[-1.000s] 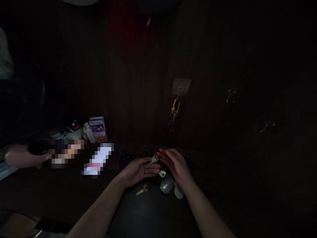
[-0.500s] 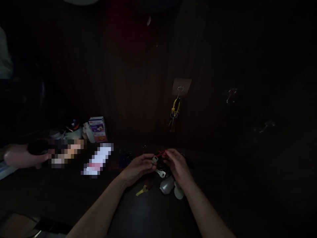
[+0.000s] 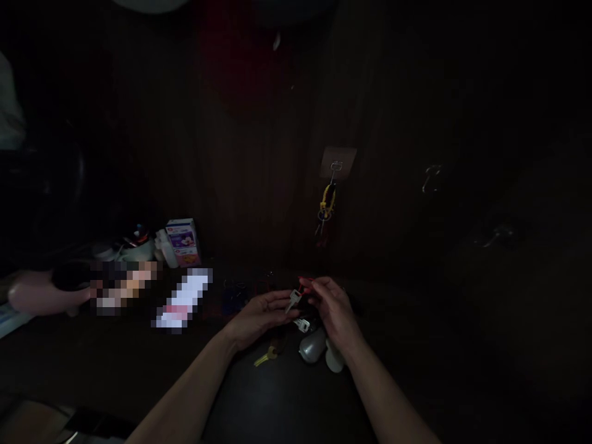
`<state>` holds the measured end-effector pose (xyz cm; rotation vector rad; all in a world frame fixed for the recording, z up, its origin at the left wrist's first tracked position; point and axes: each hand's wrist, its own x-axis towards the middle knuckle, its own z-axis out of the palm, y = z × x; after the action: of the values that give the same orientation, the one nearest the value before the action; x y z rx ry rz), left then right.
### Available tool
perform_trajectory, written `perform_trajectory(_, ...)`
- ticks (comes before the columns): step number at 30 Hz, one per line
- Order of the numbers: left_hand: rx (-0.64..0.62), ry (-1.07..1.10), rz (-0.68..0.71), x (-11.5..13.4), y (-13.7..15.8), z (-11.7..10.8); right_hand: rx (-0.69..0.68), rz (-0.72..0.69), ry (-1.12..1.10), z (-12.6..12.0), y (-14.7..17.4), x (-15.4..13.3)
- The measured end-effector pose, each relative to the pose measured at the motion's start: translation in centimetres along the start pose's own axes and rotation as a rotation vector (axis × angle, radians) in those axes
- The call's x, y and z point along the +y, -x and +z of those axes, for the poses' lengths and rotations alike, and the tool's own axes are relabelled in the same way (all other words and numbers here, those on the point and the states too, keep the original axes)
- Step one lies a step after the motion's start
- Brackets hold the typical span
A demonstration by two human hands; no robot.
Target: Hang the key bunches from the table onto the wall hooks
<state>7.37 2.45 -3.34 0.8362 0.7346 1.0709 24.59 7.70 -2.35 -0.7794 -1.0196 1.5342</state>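
My right hand pinches a thin red cord between thumb and fingertips. A silver key is at the cord's lower end. My left hand lies beside this key, thumb and fingers apart around its blade; whether they touch it is hard to tell. Just below the left thumb is another silver key. A grey oval fob-like piece and a pale rounded piece sit under my right hand. A brass-coloured key rests on the dark surface below my left hand.
A yellow-corded key bunch hangs from a wall hook. More hooks are to its right. Leftward stand a small printed box, a lit, blurred-out phone-like rectangle and a pink rounded object. The scene is dim.
The left fingers have loosened from the silver key, which now shows its full length, blade pointing down-left. The right hand still pinches the red cord.
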Motion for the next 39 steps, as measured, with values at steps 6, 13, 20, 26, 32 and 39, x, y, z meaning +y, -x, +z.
perform_trajectory(6, -0.009, -0.006, -0.008, -0.4, -0.2, -0.5, 0.091, -0.181, 0.142, -0.1, 0.2, -0.5)
perform_trajectory(13, 0.054, -0.040, 0.040, -0.6, -0.5, -1.2, 0.125, -0.352, 0.252, 1.0, 0.1, -2.7)
perform_trajectory(20, 0.094, -0.027, 0.056, -0.9, -0.8, -1.3, 0.158, -0.719, 0.464, 1.8, -2.3, -6.9)
perform_trajectory(26, 0.135, -0.039, 0.050, -0.7, -0.9, -1.4, 0.274, -1.056, 0.709, 3.4, -5.0, -11.3)
perform_trajectory(32, 0.102, -0.025, 0.048, -1.0, -1.2, -1.8, 0.325, -1.159, 0.853, 4.7, -7.7, -13.7)
perform_trajectory(39, 0.101, -0.031, 0.046, -0.9, -1.2, -2.1, 0.357, -1.138, 1.048, 5.6, -9.5, -14.1)
